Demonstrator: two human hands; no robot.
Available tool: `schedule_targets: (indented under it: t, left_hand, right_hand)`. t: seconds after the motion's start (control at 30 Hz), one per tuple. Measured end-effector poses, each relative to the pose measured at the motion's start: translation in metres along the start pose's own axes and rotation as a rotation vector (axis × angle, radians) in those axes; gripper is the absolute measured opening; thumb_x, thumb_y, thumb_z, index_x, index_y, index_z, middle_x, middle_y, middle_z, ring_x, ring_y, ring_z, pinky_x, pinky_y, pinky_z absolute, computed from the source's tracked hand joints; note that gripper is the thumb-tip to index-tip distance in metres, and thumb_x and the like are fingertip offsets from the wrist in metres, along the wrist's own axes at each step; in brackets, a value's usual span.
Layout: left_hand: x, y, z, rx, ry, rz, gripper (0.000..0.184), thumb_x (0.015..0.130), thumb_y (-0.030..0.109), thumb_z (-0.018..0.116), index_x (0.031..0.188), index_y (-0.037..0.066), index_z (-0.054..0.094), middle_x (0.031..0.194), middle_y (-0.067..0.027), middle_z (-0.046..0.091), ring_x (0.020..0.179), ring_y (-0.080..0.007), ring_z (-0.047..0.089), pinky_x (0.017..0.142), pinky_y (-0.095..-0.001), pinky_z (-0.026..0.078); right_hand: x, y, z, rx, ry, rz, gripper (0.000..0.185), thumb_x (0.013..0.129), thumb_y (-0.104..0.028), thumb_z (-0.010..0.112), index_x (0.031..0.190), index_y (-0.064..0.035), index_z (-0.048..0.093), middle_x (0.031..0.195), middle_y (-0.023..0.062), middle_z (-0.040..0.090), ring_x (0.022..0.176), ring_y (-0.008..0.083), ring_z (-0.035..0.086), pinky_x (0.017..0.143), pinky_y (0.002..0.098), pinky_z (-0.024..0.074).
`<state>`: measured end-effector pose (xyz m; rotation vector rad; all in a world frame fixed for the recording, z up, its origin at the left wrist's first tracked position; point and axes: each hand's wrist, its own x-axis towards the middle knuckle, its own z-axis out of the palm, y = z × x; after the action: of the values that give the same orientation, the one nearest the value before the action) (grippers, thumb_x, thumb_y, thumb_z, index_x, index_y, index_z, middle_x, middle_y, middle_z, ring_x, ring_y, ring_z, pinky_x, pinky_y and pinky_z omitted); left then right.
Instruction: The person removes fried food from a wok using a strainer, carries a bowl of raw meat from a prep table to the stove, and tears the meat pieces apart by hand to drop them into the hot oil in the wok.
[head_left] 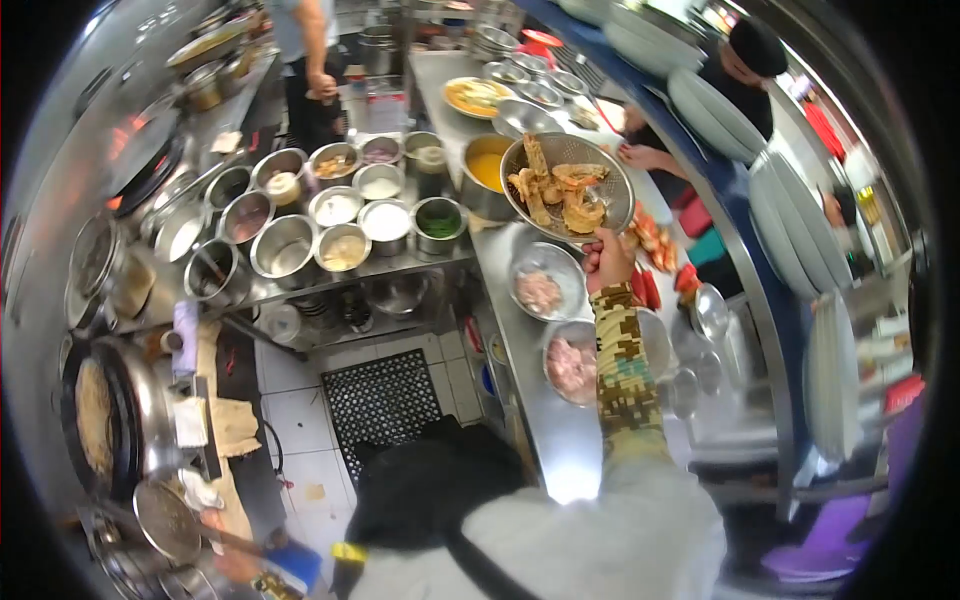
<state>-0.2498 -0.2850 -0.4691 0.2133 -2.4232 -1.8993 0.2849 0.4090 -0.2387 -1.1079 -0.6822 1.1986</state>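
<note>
My right hand (608, 260) is closed around the near edge or handle of a perforated metal strainer (520, 160), raised over the steel counter. Golden fried pieces (583, 210) lie in the strainer. Just below it are a bowl of pale raw meat (540, 292) and a second bowl of pink meat (572, 368). At the lower left, my left hand (236, 565) is blurred, close to the wooden handle of a round skimmer (168, 520); its grip is hard to make out. A wok (95, 420) with frying oil stands above it.
Metal pots of ingredients (385, 220) crowd the left counter. A pot of yellow liquid (487, 165) stands beside the strainer. Stacked plates (800, 220) line the right shelf. One person (305, 60) stands at the back, another (740, 85) behind the shelf. A black mat (380, 400) covers the floor.
</note>
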Motion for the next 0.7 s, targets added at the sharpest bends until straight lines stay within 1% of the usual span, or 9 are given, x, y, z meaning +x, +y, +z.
schedule_targets:
  t: [0.07, 0.13, 0.27, 0.33, 0.43, 0.47, 0.57, 0.63, 0.7]
  left_hand:
    - [0.021, 0.021, -0.012, 0.345, 0.182, 0.333, 0.055, 0.092, 0.032, 0.060, 0.130, -0.005, 0.046, 0.114, -0.0196, 0.062, 0.104, -0.0285, 0.060, 0.090, -0.0361, 0.048]
    - [-0.012, 0.103, 0.048, 0.258, 0.131, 0.407, 0.054, 0.093, 0.027, 0.059, 0.135, -0.004, 0.043, 0.117, -0.0217, 0.060, 0.106, -0.0289, 0.059, 0.089, -0.0359, 0.049]
    - [-0.055, 0.188, 0.168, 0.006, -0.376, 0.327, 0.046, 0.096, 0.016, 0.054, 0.137, 0.000, 0.043, 0.122, -0.0161, 0.058, 0.108, -0.0218, 0.058, 0.087, -0.0292, 0.048]
    - [-0.070, 0.187, 0.222, -0.074, -0.622, 0.364, 0.045, 0.095, 0.013, 0.055, 0.137, 0.001, 0.043, 0.122, -0.0122, 0.058, 0.102, -0.0178, 0.059, 0.085, -0.0276, 0.047]
    - [-0.140, 0.213, 0.259, 0.285, -0.709, 0.748, 0.039, 0.093, 0.009, 0.054, 0.132, 0.002, 0.051, 0.110, -0.0087, 0.061, 0.090, -0.0132, 0.057, 0.080, -0.0265, 0.047]
    - [-0.152, 0.212, 0.262, 0.261, -0.776, 0.685, 0.039, 0.092, 0.008, 0.055, 0.131, 0.002, 0.052, 0.109, -0.0086, 0.061, 0.090, -0.0129, 0.057, 0.079, -0.0261, 0.047]
    - [-0.173, 0.188, 0.260, 0.234, -0.923, 0.474, 0.038, 0.091, 0.006, 0.056, 0.128, 0.001, 0.054, 0.102, -0.0079, 0.064, 0.086, -0.0114, 0.058, 0.075, -0.0247, 0.047]
    - [-0.188, 0.171, 0.265, 0.208, -0.965, 0.434, 0.036, 0.090, 0.007, 0.057, 0.125, -0.001, 0.055, 0.101, -0.0075, 0.065, 0.085, -0.0113, 0.059, 0.077, -0.0250, 0.048]
    - [-0.202, 0.159, 0.272, 0.196, -1.046, 0.421, 0.034, 0.089, 0.006, 0.058, 0.123, -0.001, 0.057, 0.100, -0.0086, 0.065, 0.085, -0.0127, 0.060, 0.077, -0.0254, 0.049]
  right_hand:
    - [0.024, 0.008, -0.037, 0.003, 0.100, -0.021, 0.014, 0.079, -0.013, 0.064, 0.082, -0.0019, 0.055, 0.065, 0.0088, 0.057, 0.041, 0.0106, 0.044, 0.034, 0.0223, 0.0299]
    - [0.048, 0.012, -0.069, -0.004, 0.122, 0.024, 0.015, 0.081, -0.011, 0.063, 0.074, -0.0094, 0.050, 0.059, 0.0029, 0.049, 0.046, 0.0103, 0.049, 0.035, 0.0224, 0.0314]
    - [0.099, 0.044, -0.096, 0.129, 0.093, 0.113, 0.011, 0.079, -0.013, 0.061, 0.078, -0.0070, 0.051, 0.064, 0.0039, 0.052, 0.049, 0.0137, 0.052, 0.037, 0.0246, 0.0346]
    - [0.104, 0.050, -0.099, 0.104, 0.001, 0.161, 0.016, 0.088, -0.021, 0.061, 0.081, -0.0073, 0.055, 0.067, 0.0031, 0.055, 0.056, 0.0152, 0.057, 0.045, 0.0279, 0.0441]
    - [0.071, 0.016, -0.113, -0.406, -0.083, 0.131, 0.029, 0.090, -0.032, 0.061, 0.086, -0.0042, 0.063, 0.074, 0.0046, 0.064, 0.056, 0.0134, 0.058, 0.050, 0.0266, 0.0480]
    - [0.050, -0.001, -0.127, -0.571, -0.121, 0.019, 0.032, 0.089, -0.033, 0.062, 0.081, -0.0022, 0.063, 0.068, 0.0038, 0.063, 0.054, 0.0118, 0.058, 0.049, 0.0247, 0.0459]
    - [-0.025, -0.029, -0.181, -1.243, -0.062, 0.027, 0.043, 0.088, -0.040, 0.053, 0.068, -0.0032, 0.065, 0.056, 0.0111, 0.060, 0.052, 0.0217, 0.059, 0.055, 0.0351, 0.0467]
    - [-0.071, -0.011, -0.235, -1.231, -0.141, -0.052, 0.037, 0.088, -0.037, 0.061, 0.065, -0.0077, 0.063, 0.053, 0.0008, 0.056, 0.045, 0.0115, 0.054, 0.043, 0.0276, 0.0409]
    - [-0.106, 0.004, -0.258, -1.445, -0.053, 0.218, 0.038, 0.086, -0.039, 0.063, 0.068, -0.0058, 0.063, 0.057, 0.0023, 0.058, 0.046, 0.0119, 0.054, 0.044, 0.0264, 0.0427]
